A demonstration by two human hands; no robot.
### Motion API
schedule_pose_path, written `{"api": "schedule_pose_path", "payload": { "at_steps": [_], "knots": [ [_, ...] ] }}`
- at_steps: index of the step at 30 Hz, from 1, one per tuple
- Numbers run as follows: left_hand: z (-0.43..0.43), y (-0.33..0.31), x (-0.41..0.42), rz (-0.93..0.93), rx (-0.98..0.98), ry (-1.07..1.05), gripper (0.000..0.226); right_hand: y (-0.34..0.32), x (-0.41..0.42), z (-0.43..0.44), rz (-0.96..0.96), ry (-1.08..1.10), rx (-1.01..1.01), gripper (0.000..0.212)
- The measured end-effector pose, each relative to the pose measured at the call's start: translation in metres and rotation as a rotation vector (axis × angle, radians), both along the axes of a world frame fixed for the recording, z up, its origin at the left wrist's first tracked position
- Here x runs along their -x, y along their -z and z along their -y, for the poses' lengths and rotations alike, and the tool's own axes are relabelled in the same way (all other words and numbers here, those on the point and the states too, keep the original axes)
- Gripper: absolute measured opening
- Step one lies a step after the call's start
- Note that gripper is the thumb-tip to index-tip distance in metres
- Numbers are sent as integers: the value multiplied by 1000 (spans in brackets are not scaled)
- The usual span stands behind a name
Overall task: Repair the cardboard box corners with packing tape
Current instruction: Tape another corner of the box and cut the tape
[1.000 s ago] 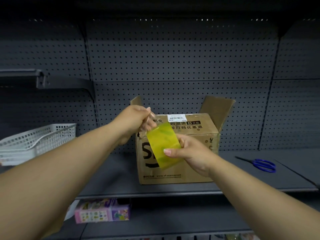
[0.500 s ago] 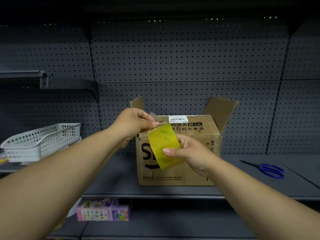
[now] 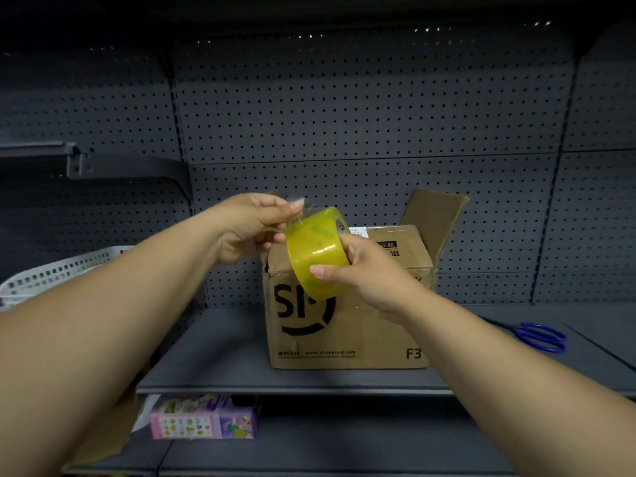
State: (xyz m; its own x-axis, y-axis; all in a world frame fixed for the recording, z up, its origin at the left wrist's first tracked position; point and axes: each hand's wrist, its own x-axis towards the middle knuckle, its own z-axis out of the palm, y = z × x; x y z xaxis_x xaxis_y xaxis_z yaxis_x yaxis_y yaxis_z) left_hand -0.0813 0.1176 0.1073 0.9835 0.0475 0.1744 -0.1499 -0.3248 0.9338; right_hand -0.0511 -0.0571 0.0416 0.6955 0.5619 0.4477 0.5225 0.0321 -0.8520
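A brown cardboard box (image 3: 375, 332) with black SF print stands on the grey shelf (image 3: 223, 366), its right flap raised. In front of its upper left corner I hold a yellowish roll of packing tape (image 3: 315, 251). My right hand (image 3: 361, 273) grips the roll from the right, thumb across its lower face. My left hand (image 3: 249, 225) pinches the clear free end of the tape at the roll's top left, between thumb and forefinger. The box's upper left corner looks torn and is partly hidden by the roll.
Blue-handled scissors (image 3: 540, 335) lie on the shelf to the right of the box. A white plastic basket (image 3: 51, 273) sits at the left. A pink and purple carton (image 3: 203, 421) lies on the lower shelf. Perforated grey panels form the back wall.
Both hands and the roll have risen slightly relative to the box, and the roll's outer face has turned more toward me. The left hand still pinches the tape end.
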Motion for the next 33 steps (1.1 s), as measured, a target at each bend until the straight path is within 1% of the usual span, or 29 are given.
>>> {"api": "schedule_pose_path", "payload": {
  "at_steps": [5,7,9,11,14,15,16,18,21,22,23,24,26,28,29,30,31,32,33],
  "knots": [
    [-1,-3,-3,7,83,55,23,-4,-2,2,68,70,30,20],
    [-2,-4,-3,14,109,94,25,-4,-3,3,60,101,23,23],
    [-3,-7,-3,16,94,106,26,-3,-3,4,68,140,37,28],
    [-4,-11,-4,44,-18,59,19,-1,-2,3,87,162,67,30],
    [-4,-17,-8,167,-377,-102,16,4,1,-1,61,169,71,31],
    [-2,-18,-10,205,-472,-137,18,6,3,-2,48,166,56,31],
    [-1,-19,-12,229,-528,-160,18,7,5,-4,36,163,38,30],
    [4,-19,-16,244,-559,-179,18,9,8,-7,-3,134,-12,29],
    [12,-18,-20,212,-570,-176,14,12,11,-8,-136,-42,-86,21],
    [14,-18,-20,216,-584,-174,14,13,12,-7,-162,-86,-83,17],
    [14,-18,-19,236,-614,-174,14,14,13,-5,-163,-80,-59,15],
    [13,-18,-17,267,-659,-174,14,16,12,-2,-154,-46,-55,21],
    [10,-19,-13,335,-748,-172,14,20,4,2,-164,122,-168,36],
    [6,-18,-8,374,-763,-154,12,25,-9,6,-197,344,-305,35],
    [3,-18,-7,380,-743,-135,11,27,-15,8,-203,411,-311,32],
    [0,-17,-5,379,-716,-112,9,30,-20,10,-211,424,-293,32],
    [-2,-16,-4,371,-683,-87,8,32,-23,11,-221,389,-272,34],
    [-4,-14,-3,359,-639,-60,6,33,-25,13,-232,326,-252,43],
    [-6,-12,-2,343,-584,-27,5,33,-26,14,-247,251,-237,58]
  ]
}}
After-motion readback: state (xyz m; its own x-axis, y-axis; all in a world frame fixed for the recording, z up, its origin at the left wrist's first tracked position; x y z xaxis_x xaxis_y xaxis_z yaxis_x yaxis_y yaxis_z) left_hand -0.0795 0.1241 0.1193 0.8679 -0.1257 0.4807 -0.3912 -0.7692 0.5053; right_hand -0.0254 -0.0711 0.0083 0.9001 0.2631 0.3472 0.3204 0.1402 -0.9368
